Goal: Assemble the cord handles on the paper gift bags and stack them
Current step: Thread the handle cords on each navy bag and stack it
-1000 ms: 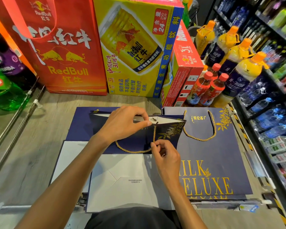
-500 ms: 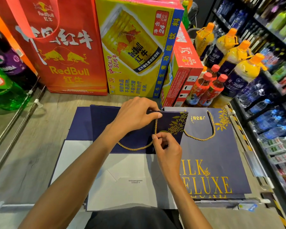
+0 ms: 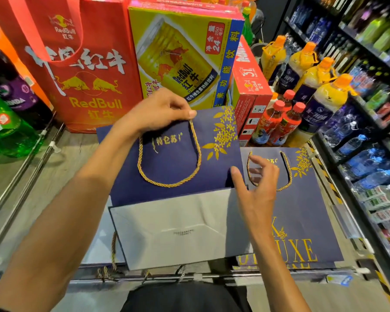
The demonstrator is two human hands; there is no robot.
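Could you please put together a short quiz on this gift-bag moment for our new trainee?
1. True or false: the left hand pinches the top edge of the held bag.
2. What colour is the cord hanging on that bag? A red, B gold, C white.
3. Fill in: the flat bag with the large gold letters lies to the held bag's ___.

Key: 1 true; 2 B; 3 right.
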